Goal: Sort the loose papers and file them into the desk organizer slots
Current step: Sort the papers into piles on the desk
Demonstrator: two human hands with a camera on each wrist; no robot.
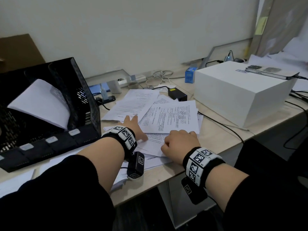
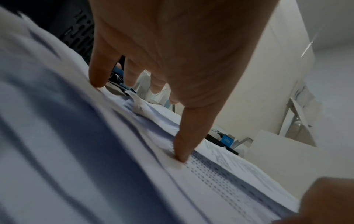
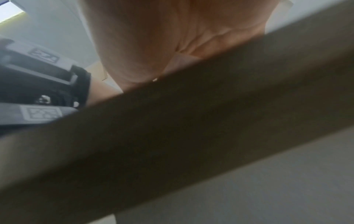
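Observation:
Loose printed papers [image 1: 171,117] lie fanned over the middle of the desk [image 1: 218,139]. A black mesh desk organizer [image 1: 83,100] stands at the left, with white sheets [image 1: 41,104] leaning in one slot. My left hand [image 1: 133,125] lies flat on the papers beside the organizer. In the left wrist view its straight fingers [image 2: 180,156] press on the papers [image 2: 76,151]. My right hand [image 1: 180,144] rests on the near edge of the pile with its fingers curled over a printed sheet. In the right wrist view the desk edge [image 3: 191,121] hides those fingers below the palm [image 3: 162,37].
A large white box [image 1: 233,94] stands at the right with a phone [image 1: 271,72] on top. Behind the papers are a black power adapter [image 1: 177,95], a small blue box [image 1: 190,75] and coiled cables [image 1: 160,75]. A black cable [image 1: 221,124] crosses the desk near my right hand.

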